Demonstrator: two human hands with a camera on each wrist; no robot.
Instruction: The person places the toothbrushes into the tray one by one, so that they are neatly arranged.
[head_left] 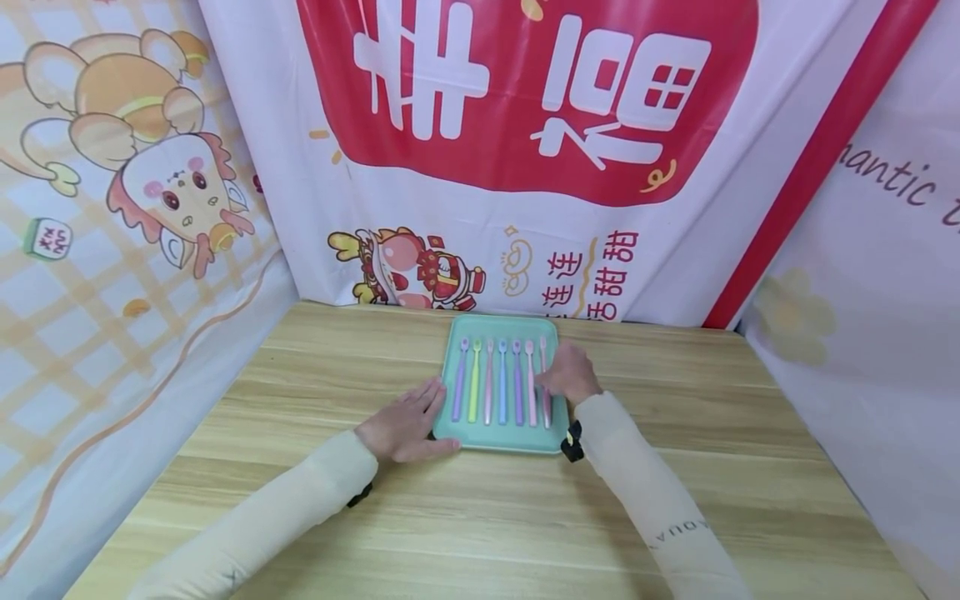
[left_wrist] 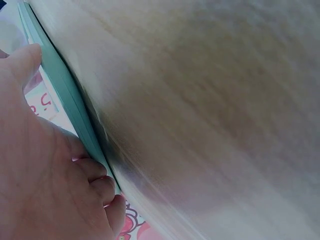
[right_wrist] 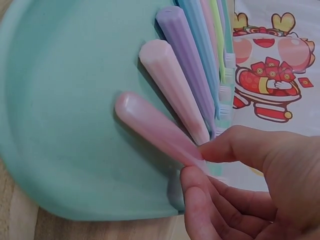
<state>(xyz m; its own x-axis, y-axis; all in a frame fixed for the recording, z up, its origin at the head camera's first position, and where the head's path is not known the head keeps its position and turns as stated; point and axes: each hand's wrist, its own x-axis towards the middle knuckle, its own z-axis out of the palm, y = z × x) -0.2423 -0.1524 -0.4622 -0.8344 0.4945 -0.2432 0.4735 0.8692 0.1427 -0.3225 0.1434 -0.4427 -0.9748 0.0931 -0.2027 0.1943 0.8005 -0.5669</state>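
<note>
Several toothbrushes in purple, yellow, blue and pink lie side by side in a mint-green tray [head_left: 495,439] on the table, heads toward the back. My right hand [head_left: 573,374] is over the tray's right side. In the right wrist view, its thumb and index finger pinch the slim part of the rightmost pink toothbrush [right_wrist: 150,120], whose rounded handle end points into the tray. A paler pink toothbrush [right_wrist: 167,82] lies beside it. My left hand [head_left: 405,423] rests at the tray's left front corner, fingers extended along the left side and thumb at the front edge.
The wooden table [head_left: 480,525] extends around the tray. Behind it hangs a red and white printed cloth [head_left: 540,179], close to the tray's far edge. Patterned cloths [head_left: 135,275] line the left and right sides.
</note>
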